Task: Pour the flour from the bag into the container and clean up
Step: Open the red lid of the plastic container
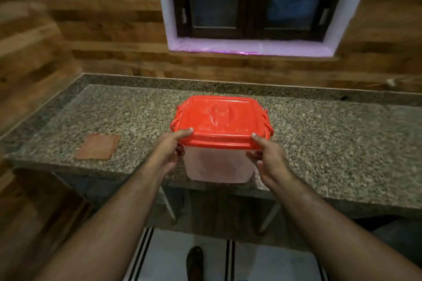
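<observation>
Gripping the tub (218,164) at both near corners, left hand (167,151) and right hand (269,158) with thumbs on the red lid (220,118), above the counter (319,139) edge.

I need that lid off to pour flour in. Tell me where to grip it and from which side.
Grip the lid at its overhanging rim on the near corners, coming from the front, where both hands already sit. The rim juts past the container wall, so fingers can hook under and thumbs press on top. The red side latches probably need releasing first.
</observation>
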A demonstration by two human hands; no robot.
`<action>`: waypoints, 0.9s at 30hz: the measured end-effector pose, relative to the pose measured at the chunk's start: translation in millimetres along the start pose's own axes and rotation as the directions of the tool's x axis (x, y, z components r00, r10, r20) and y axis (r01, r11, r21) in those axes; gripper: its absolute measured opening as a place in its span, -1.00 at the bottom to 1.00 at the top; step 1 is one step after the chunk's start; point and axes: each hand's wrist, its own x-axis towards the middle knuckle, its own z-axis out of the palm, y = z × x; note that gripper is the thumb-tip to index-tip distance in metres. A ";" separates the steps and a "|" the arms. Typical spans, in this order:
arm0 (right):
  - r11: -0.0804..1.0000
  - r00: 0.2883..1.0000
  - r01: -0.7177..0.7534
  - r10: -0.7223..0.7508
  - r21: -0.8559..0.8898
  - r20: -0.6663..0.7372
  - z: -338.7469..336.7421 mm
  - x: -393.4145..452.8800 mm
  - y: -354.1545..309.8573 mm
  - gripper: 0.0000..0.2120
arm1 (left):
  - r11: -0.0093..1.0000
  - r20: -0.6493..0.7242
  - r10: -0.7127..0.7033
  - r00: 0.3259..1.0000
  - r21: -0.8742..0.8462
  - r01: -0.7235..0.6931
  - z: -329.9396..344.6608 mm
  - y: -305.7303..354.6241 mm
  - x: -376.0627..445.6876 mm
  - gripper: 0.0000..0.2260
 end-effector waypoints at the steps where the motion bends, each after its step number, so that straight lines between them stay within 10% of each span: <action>1: 1.000 1.000 0.008 -0.008 -0.011 -0.008 4.9 13.8 1.3 -0.83 | 1.000 -0.003 0.004 1.000 -0.002 -0.004 2.4 1.5 15.6 -0.75; 11: 0.945 0.998 0.027 -0.045 -0.325 -0.046 23.6 101.1 7.4 -0.60 | 0.986 0.099 0.053 0.994 0.152 -0.068 5.6 29.4 99.7 -0.88; 17: 0.648 0.895 0.134 -0.404 -0.749 -0.190 -3.4 114.4 -6.8 -0.26 | 0.637 0.010 0.422 0.906 0.709 -0.304 -29.4 36.3 127.0 -0.63; 27: 0.506 0.917 0.181 -0.396 -0.843 -0.040 16.6 167.5 -48.5 -0.61 | 0.613 0.080 0.359 0.930 0.731 -0.300 -18.2 55.5 182.5 -0.46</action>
